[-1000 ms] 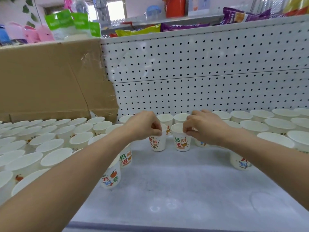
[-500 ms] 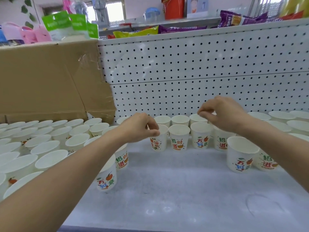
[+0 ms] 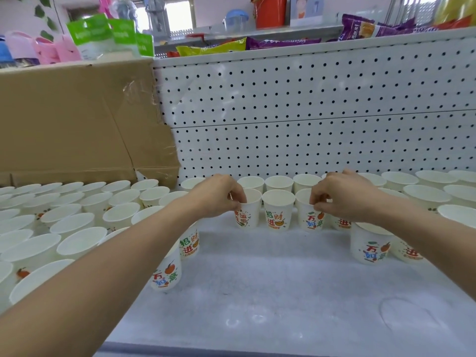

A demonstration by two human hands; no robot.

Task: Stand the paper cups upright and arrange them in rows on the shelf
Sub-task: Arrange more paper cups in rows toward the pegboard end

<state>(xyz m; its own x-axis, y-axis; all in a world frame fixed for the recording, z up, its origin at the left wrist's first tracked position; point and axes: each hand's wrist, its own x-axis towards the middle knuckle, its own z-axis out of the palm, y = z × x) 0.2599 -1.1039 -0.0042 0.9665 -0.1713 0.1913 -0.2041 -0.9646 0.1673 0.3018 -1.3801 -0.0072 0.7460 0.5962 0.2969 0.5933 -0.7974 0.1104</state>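
Many white paper cups with colourful print stand upright on the white shelf (image 3: 270, 292). My left hand (image 3: 219, 197) pinches the near rim of one cup (image 3: 248, 212) in the second row. My right hand (image 3: 345, 197) pinches the rim of another cup (image 3: 309, 217) two places to the right. An untouched cup (image 3: 278, 213) stands between them. A back row of cups (image 3: 279, 182) lines the pegboard behind.
Rows of upright cups (image 3: 72, 220) fill the shelf's left side, and more cups (image 3: 432, 191) stand at the right. A cardboard box (image 3: 72, 119) leans at the back left. The white pegboard wall (image 3: 309, 104) closes the back. Snack bags (image 3: 283, 43) lie above.
My right hand, raised and holding nothing half a second ago, has come down onto the rim of the cup right of the middle one. My left hand stays at its cup.
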